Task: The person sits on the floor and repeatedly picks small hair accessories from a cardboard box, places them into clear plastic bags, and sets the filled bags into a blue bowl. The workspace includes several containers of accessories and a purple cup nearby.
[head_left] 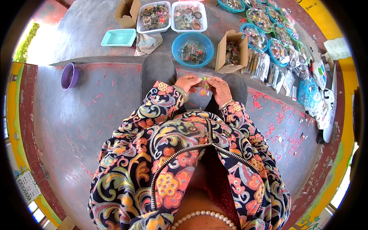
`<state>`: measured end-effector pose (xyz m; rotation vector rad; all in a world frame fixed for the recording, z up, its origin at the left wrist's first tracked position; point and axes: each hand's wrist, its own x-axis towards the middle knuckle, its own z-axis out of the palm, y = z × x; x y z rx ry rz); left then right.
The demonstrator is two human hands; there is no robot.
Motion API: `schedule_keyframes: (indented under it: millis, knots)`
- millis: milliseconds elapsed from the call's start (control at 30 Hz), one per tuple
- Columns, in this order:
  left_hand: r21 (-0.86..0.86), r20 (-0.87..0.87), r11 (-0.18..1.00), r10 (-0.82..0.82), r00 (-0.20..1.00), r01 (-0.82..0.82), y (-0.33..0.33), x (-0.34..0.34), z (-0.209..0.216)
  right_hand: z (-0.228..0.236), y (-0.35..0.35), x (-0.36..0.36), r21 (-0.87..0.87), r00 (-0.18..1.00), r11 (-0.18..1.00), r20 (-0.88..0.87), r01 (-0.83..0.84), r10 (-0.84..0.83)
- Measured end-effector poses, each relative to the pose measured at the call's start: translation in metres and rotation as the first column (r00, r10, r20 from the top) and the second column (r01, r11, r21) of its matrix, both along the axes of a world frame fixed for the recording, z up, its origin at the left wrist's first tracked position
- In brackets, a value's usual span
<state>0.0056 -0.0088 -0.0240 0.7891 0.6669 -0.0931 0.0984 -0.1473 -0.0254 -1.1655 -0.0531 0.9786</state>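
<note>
Above my knees, both hands hold a small clear plastic bag (204,89) with pink, green and yellow bits in it. My left hand (186,83) pinches its left side, fingers closed. My right hand (220,91) grips the opposite side, fingers curled and closed. Exactly what the little pieces are is too small to tell. Just beyond my hands stands a round blue basin (176,53) with several small packets (193,52) in it. To its right an open cardboard box (221,57) holds dark packets.
Two white tubs (170,27) of small goods stand farther back, beside a turquoise basket (119,38) and a grey cloth (148,43). Several filled baskets (256,30) and bagged goods (275,76) crowd the right. A purple basin (70,76) sits left. Red scraps (270,128) litter the floor.
</note>
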Motion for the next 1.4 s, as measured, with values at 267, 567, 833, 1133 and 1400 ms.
schedule_keyframes:
  millis: [267, 567, 833, 1133, 1400]
  knots:
    - [0.083, 0.031, 0.98, -0.186, 0.982, 0.183, 0.003, 0.001, -0.013, 0.002, 0.0, -0.004, -0.074, 0.989, 0.997, 0.149, 0.011, 0.0]
    - [-0.004, 0.106, 0.992, -0.129, 0.986, 0.13, 0.001, 0.001, -0.016, 0.005, 0.001, -0.004, -0.055, 0.992, 0.998, 0.112, -0.043, 0.049]
    - [-0.021, 0.125, 1.0, -0.015, 0.992, 0.018, 0.0, 0.002, -0.005, -0.004, -0.003, 0.002, -0.042, 0.982, 0.996, 0.17, -0.074, 0.08]
    - [0.122, 0.141, 0.989, -0.103, 0.985, 0.086, 0.001, 0.003, -0.013, 0.004, -0.001, 0.0, -0.108, 0.959, 0.985, 0.235, -0.135, 0.157]
    - [0.108, 0.141, 0.986, -0.138, 0.98, 0.124, -0.001, 0.002, -0.008, -0.002, -0.002, -0.001, -0.103, 0.938, 0.983, 0.296, -0.155, 0.179]
